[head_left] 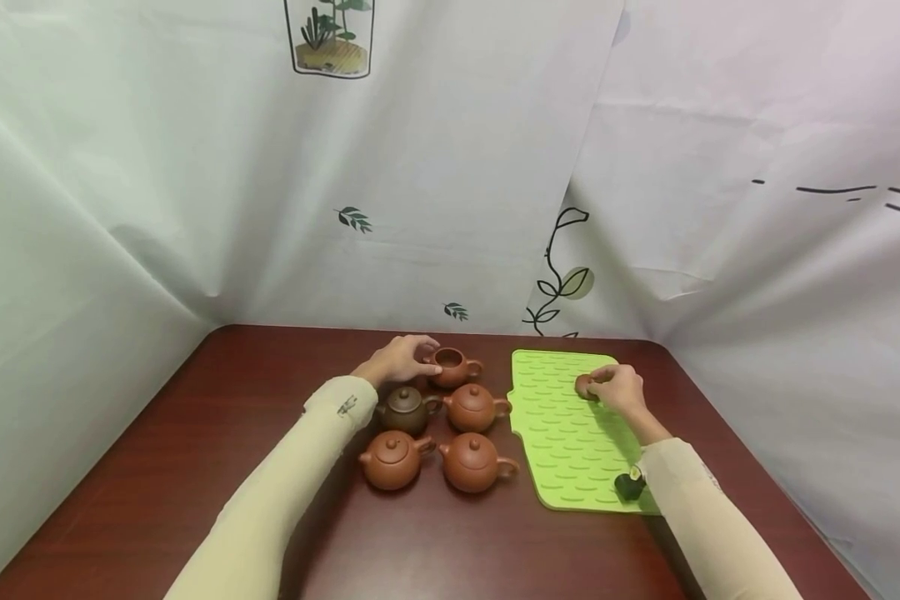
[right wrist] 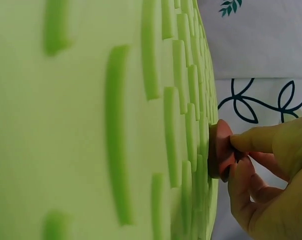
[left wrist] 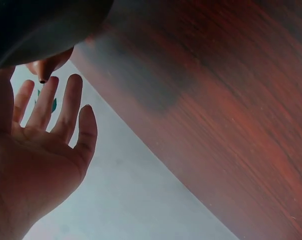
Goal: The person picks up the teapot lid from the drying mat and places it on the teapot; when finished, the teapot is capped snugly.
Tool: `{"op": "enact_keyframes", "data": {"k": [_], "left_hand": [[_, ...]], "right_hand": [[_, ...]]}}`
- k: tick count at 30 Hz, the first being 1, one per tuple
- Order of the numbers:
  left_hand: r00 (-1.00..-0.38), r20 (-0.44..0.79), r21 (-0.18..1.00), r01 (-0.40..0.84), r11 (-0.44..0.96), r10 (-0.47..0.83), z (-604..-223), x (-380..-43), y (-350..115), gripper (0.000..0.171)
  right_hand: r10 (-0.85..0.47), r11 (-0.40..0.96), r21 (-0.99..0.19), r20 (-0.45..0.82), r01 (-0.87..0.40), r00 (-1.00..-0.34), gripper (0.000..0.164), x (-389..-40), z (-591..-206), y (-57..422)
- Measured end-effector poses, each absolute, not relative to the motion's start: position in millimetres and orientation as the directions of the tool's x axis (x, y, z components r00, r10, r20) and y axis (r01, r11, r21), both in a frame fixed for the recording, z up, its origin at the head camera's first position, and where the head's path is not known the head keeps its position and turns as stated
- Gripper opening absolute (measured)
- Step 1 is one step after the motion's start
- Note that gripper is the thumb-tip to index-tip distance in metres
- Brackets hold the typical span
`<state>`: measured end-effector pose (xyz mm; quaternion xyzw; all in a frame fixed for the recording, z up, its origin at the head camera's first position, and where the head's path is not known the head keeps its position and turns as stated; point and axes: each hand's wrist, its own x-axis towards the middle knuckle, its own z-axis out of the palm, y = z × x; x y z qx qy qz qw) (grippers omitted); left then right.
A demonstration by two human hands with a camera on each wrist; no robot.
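In the head view, a lidless reddish-brown teapot (head_left: 448, 367) stands at the back of a group of teapots. My left hand (head_left: 403, 360) holds it at the spout side, thumb against the front of its body. The left wrist view shows that hand's fingers (left wrist: 73, 102) spread beside a spout (left wrist: 46, 69); a dark rounded teapot body (left wrist: 45, 30) hides the thumb. Over the green mat (head_left: 562, 433), my right hand (head_left: 621, 389) pinches a small teapot lid (head_left: 585, 386) by its knob. In the right wrist view the lid (right wrist: 221, 150) lies against the mat's ridged surface.
A dark brown lidded teapot (head_left: 405, 409) and several reddish-brown lidded ones, such as the front right teapot (head_left: 471, 463), stand close together left of the mat. A small dark object (head_left: 629, 487) sits by the right sleeve. White printed cloth (head_left: 435, 167) walls the table (head_left: 390, 542).
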<state>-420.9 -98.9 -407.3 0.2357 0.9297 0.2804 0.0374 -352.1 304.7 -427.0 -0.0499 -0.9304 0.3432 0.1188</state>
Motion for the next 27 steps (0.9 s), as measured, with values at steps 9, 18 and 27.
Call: {"op": "enact_keyframes", "data": {"k": [9, 18, 27], "left_hand": [[-0.893, 0.036, 0.52, 0.4, 0.755, 0.448, -406, -419, -94, 0.05], [-0.908, 0.011, 0.506, 0.366, 0.781, 0.418, -405, -417, -91, 0.052], [-0.92, -0.002, 0.48, 0.343, 0.808, 0.392, -402, -415, -89, 0.052]], "right_hand": [[0.18, 0.757, -0.653, 0.194, 0.01, -0.964, 0.022, -351, -425, 301], [0.183, 0.756, -0.655, 0.222, -0.007, -0.958, 0.022, -352, -423, 302], [0.174, 0.741, -0.671, 0.223, -0.022, -0.959, 0.024, -355, -423, 291]]}}
